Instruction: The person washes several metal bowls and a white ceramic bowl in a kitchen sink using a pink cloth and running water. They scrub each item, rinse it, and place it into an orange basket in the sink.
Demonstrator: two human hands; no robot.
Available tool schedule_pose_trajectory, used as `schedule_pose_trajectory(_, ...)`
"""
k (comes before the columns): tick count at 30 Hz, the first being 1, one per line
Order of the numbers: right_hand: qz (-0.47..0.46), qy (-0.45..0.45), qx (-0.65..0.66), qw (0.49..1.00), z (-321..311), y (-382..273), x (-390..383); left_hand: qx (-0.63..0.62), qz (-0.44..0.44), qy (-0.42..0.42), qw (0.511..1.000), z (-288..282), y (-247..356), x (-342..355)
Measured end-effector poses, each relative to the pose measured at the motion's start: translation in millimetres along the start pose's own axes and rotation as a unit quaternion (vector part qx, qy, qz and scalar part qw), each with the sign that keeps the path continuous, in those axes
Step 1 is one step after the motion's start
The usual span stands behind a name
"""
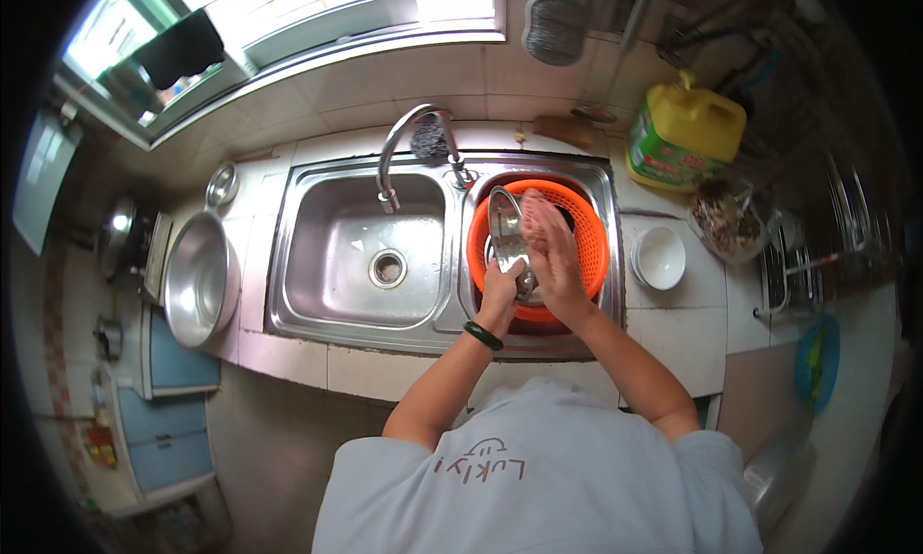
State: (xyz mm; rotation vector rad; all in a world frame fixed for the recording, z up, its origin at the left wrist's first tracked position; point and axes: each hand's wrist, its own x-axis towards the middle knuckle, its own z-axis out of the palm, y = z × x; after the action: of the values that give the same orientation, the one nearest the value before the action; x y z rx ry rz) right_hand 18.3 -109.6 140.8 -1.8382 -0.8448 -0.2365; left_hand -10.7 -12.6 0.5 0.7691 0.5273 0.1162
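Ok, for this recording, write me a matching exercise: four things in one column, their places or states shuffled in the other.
1. Left hand
2. Orange basket
3. Faucet
4. White bowl

A. In the right basin
B. On the tiled counter
C. Grips a metal dish
D. Spout above the left basin

Pairs: 1-C, 2-A, 3-D, 4-B
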Motion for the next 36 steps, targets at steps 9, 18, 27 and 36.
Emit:
schedule_pose_trajectory(9,0.341,-0.178,0.440,0.811,-19.7,76.5,41.8,0.078,-0.018,-0.132,0.988,-7.0,9.8,-13.6)
schedule_pose_trajectory(18,0.440,-0.035,0.655,0.613,12.9,98.3,-30.8,0.178,0.159,0.009,0.971,9.0,27.2,-4.9)
schedule_pose_trajectory(27,0.483,0.114,0.661,0.563,6.3,80.5,-48.2,0.258,0.254,0.006,0.932,-2.8,44.0,24.5)
schedule_pose_trajectory(36,0.382,0.179,0.555,0.717,-38.2,103.0,-27.4,0.323,0.229,-0.013,0.918,-28.9,50.3,19.7)
